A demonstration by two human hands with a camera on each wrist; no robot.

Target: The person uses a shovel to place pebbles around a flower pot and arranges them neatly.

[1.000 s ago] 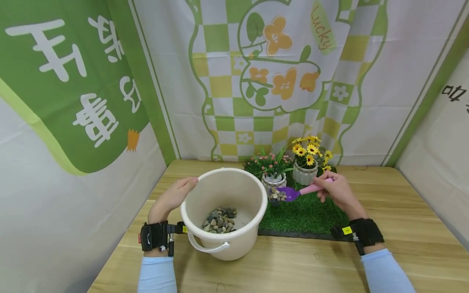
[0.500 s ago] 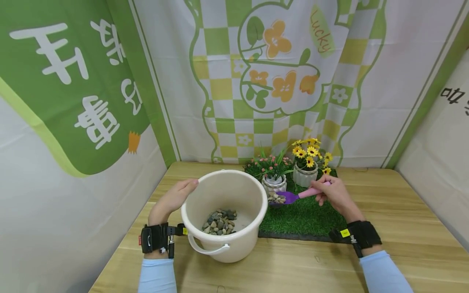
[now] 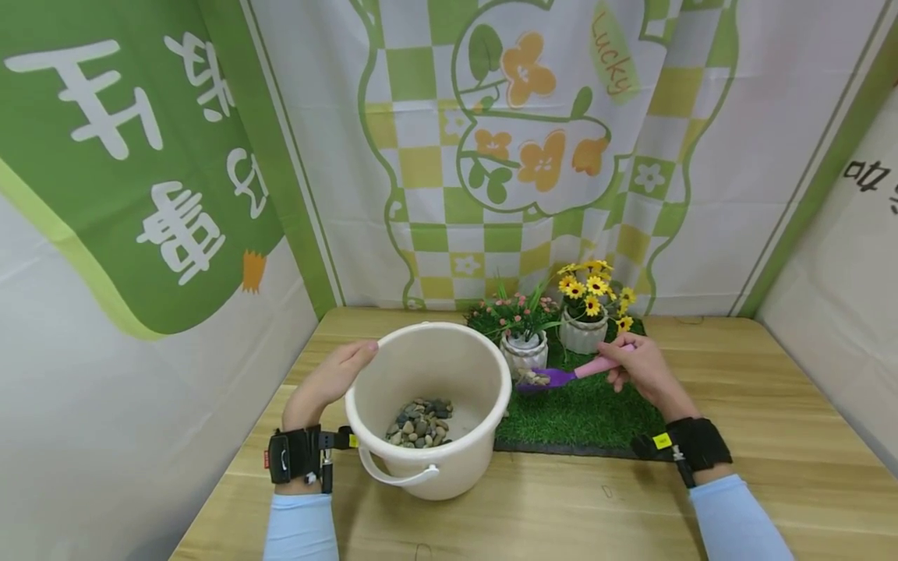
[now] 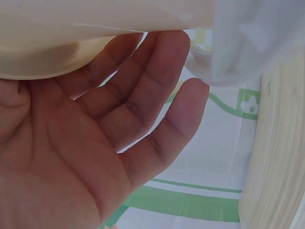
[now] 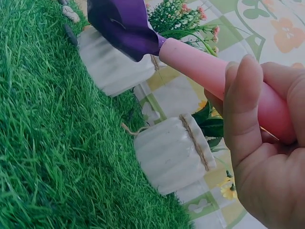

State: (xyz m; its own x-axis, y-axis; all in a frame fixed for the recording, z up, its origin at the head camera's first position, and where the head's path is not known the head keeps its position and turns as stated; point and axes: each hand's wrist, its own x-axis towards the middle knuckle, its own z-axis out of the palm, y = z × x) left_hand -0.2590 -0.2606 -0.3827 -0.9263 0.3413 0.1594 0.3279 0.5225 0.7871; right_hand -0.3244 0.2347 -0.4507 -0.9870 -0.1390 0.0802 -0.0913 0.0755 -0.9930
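My left hand (image 3: pixel 335 379) holds the rim of a cream bucket (image 3: pixel 477 460), thumb over the edge and fingers (image 4: pixel 162 76) curved along the outside wall. Grey and tan pebbles (image 3: pixel 421 425) lie in the bucket. My right hand (image 3: pixel 640 370) grips the pink handle of a garden trowel (image 3: pixel 561 378). Its purple blade carries pebbles (image 3: pixel 535 377) low over the artificial turf (image 3: pixel 582 421), in front of a white pot with pink flowers (image 3: pixel 525 352). In the right wrist view, a few stones (image 5: pixel 70 13) lie on the turf beyond the blade, whose underside faces this camera.
A second white pot (image 3: pixel 584 333) with yellow flowers stands behind the trowel on the turf mat. The bucket's white handle (image 3: pixel 400 477) hangs down at the front. Bare wooden table (image 3: pixel 561 506) shows in front, with printed cloth (image 3: pixel 449 195) behind.
The trowel blade has dipped and tilted, and its pebbles have shifted, with fewer showing on it now. A stone now shows on the turf beside the bucket. My left hand stays on the rim.
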